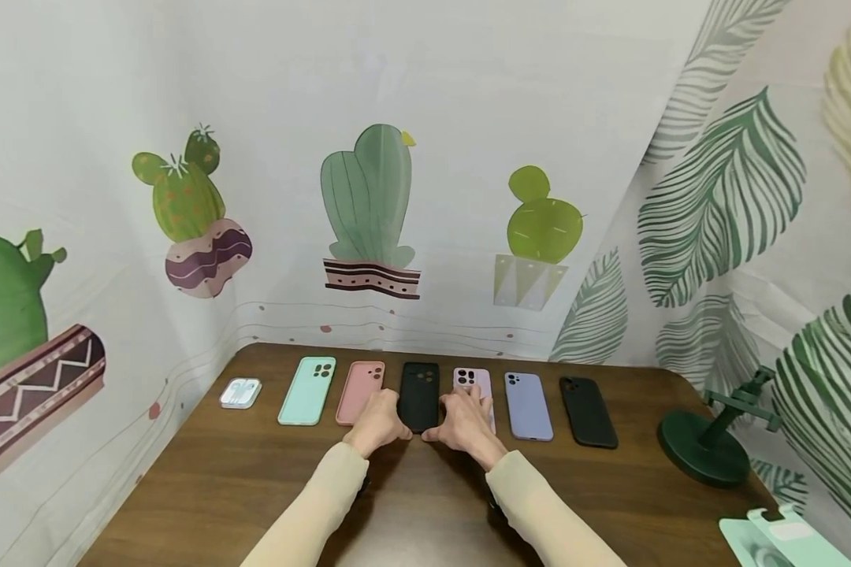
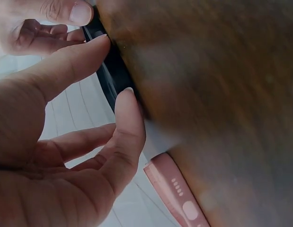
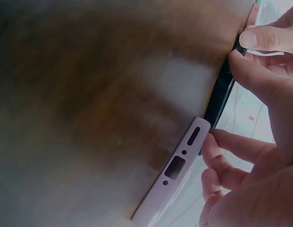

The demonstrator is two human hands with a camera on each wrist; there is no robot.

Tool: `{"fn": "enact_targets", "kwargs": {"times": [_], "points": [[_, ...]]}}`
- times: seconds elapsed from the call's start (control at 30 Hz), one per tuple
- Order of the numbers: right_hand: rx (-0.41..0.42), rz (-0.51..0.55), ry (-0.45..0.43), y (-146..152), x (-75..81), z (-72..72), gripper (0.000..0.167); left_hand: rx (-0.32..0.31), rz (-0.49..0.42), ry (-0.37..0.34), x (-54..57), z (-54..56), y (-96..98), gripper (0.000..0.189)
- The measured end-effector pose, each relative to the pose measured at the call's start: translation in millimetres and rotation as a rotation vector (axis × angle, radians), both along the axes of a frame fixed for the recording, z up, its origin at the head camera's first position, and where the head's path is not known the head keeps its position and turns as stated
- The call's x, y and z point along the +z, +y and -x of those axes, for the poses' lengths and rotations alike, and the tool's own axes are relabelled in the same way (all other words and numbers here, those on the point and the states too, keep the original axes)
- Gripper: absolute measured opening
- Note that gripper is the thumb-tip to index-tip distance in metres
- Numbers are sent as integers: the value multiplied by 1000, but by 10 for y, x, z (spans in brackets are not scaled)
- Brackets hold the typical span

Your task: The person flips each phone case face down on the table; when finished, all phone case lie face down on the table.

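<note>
A black phone case [image 1: 419, 394] lies at the middle of a row of phone cases on the wooden table. My left hand [image 1: 379, 421] holds its near left corner, thumb at the near edge and fingers at the side. Its near right corner is held by my right hand [image 1: 463, 419] in the same way. In the left wrist view, the black case [image 2: 114, 73] sits between thumb and fingertip. A pink case [image 1: 360, 387] is partly hidden behind my left hand. My right hand covers part of a lilac case [image 1: 470, 377], whose cut-out end [image 3: 173, 166] shows in the right wrist view.
A mint case [image 1: 306, 391] and boxed white earphones [image 1: 240, 393] lie to the left. Rightward are a lavender-blue case [image 1: 528, 406], another black case [image 1: 589, 413] and a dark green stand [image 1: 709, 449]. Mint-coloured packaging [image 1: 780, 539] is at the front right. A printed cloth hangs behind.
</note>
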State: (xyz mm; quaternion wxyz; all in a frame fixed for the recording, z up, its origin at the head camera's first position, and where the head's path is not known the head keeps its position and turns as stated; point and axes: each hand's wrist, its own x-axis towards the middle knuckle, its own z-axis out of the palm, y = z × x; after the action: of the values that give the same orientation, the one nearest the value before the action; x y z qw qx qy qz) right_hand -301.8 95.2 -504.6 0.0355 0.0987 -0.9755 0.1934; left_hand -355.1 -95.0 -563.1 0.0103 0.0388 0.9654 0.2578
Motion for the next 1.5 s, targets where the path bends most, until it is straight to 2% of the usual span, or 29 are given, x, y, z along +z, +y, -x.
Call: {"fn": "enact_targets", "kwargs": {"times": [0.17, 0.33, 0.53, 0.77, 0.9, 1.0, 1.07, 1.1, 1.17, 1.23, 1.3, 1.33, 1.37, 1.4, 1.5], "points": [[3, 14, -11, -11, 14, 7, 69, -1, 3, -18, 31, 13, 13, 65], [9, 14, -11, -24, 29, 16, 69, -7, -13, -39, 69, 15, 4, 76], [9, 16, -30, -69, 42, 28, 67, 1, -24, -58, 58, 35, -28, 87], [7, 51, -9, -89, 24, 33, 53, 1, -32, -50, 76, -3, 8, 83], [-4, 92, -13, -103, 26, 17, 53, -8, -26, -55, 86, -19, 28, 82], [-15, 156, -22, -108, 31, 0, 54, -1, -55, -79, 139, -62, 30, 83], [-18, 208, -35, -106, 36, -9, 52, 5, -94, -95, 252, -146, 32, 83], [-7, 229, -28, -94, -20, 16, 53, 15, -119, -109, 315, -192, 31, 82], [2, 274, -44, -84, -35, 25, 53, 18, -143, -123, 410, -262, 20, 80], [12, 308, -57, -66, -82, 53, 56, 32, -170, -128, 552, -365, 30, 78], [19, 344, -65, -47, -151, 96, 64, 36, -179, -129, 610, -412, 31, 77], [18, 366, -79, -45, -134, 93, 66, 35, -181, -126, 632, -429, 30, 76], [24, 373, -78, -34, -168, 113, 69, 21, -172, -112, 588, -406, 15, 76], [31, 380, -75, -24, -194, 127, 71, 27, -190, -117, 636, -438, 24, 76], [34, 405, -82, -12, -202, 124, 73, 24, -210, -112, 667, -454, 22, 74]]}}
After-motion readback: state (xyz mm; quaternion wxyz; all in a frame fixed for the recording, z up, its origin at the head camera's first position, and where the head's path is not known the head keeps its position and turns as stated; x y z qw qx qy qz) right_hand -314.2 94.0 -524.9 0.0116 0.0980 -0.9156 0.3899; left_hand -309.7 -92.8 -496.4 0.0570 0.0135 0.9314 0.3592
